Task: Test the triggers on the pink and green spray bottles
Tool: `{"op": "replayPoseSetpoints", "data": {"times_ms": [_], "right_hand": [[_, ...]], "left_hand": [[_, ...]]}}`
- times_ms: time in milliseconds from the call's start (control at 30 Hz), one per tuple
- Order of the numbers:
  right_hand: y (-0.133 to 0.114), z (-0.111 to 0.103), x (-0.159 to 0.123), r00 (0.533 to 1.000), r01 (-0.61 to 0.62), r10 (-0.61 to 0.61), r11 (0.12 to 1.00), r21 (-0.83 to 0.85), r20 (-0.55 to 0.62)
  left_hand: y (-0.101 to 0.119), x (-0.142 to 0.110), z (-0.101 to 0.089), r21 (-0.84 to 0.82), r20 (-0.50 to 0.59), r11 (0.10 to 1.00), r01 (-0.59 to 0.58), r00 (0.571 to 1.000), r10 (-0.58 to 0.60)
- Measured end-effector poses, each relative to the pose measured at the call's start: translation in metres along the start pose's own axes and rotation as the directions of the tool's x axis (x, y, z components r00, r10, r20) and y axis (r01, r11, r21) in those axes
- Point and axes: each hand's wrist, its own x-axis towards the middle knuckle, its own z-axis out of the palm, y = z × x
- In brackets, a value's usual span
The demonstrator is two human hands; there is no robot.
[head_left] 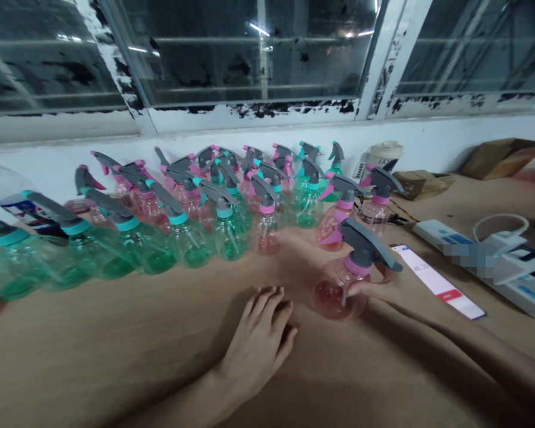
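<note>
My right hand (383, 286) is wrapped round a pink spray bottle (341, 285) with a grey trigger head and a pink collar. The bottle stands on the brown table (116, 351), a little in front of the others. My left hand (261, 336) lies flat on the table just left of that bottle, fingers stretched out, holding nothing. Behind both hands stand several spray bottles in rows: green ones with teal collars (191, 238) to the left and pink ones (267, 229) mixed in toward the middle and right.
A phone (439, 282) with a lit screen lies right of the held bottle. A white power strip (485, 261) with a cable lies further right. Cardboard pieces (499, 156) and a white tub (386, 156) sit by the wall under the window.
</note>
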Motion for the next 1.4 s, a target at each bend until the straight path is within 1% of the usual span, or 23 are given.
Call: {"op": "replayPoseSetpoints", "data": {"times_ms": [100,200,333,467,567,633,733,867,1067,1200,1300,1400], "right_hand": [[0.01,-0.004,-0.012,1.0,-0.02,0.019,0.995,-0.097,-0.012],[0.022,-0.009,-0.022,1.0,-0.01,0.005,0.986,-0.166,-0.031],[0.028,-0.01,-0.018,1.0,-0.012,0.005,0.962,-0.273,-0.027],[0.026,-0.001,0.003,0.999,-0.019,0.007,0.956,-0.294,-0.042],[0.028,0.009,0.025,0.998,0.052,-0.062,0.951,-0.306,-0.023],[0.03,0.016,0.04,0.993,0.1,-0.116,0.931,-0.351,-0.024],[0.033,0.025,0.06,0.995,0.075,-0.095,0.895,-0.44,-0.025],[0.033,0.035,0.079,0.998,0.023,-0.048,0.872,-0.489,-0.04],[0.037,0.047,0.094,0.997,-0.046,0.006,0.871,-0.489,-0.082],[0.038,0.05,0.093,0.993,-0.053,0.001,0.896,-0.442,-0.117],[0.035,0.042,0.081,0.988,-0.055,-0.006,0.924,-0.38,-0.156],[0.036,0.023,0.064,0.981,-0.066,0.004,0.947,-0.315,-0.194]], "left_hand": [[0.003,-0.004,0.0,-0.005,-0.015,1.0,-0.026,1.0,0.026],[0.003,-0.007,0.0,-0.007,-0.037,0.999,-0.045,0.998,0.045],[0.003,-0.01,-0.001,-0.019,-0.059,0.999,-0.049,0.997,0.048],[0.003,-0.012,-0.001,-0.016,-0.072,0.999,-0.048,0.996,0.047],[0.002,-0.012,0.0,-0.018,-0.071,0.999,-0.05,0.996,0.048],[0.001,-0.012,0.0,-0.028,-0.071,0.999,-0.041,0.997,0.039],[0.001,-0.013,0.001,-0.042,-0.06,0.999,-0.027,0.998,0.025],[0.002,-0.012,0.001,-0.061,-0.044,0.998,-0.01,0.999,0.007],[0.002,-0.012,0.0,-0.093,-0.042,0.996,-0.007,0.999,0.003],[0.002,-0.012,0.0,-0.098,-0.037,0.995,0.001,0.999,-0.005],[0.002,-0.012,0.0,-0.088,-0.035,0.996,0.004,0.999,-0.007],[0.001,-0.012,0.0,-0.078,-0.026,0.997,-0.003,1.0,0.001]]}}
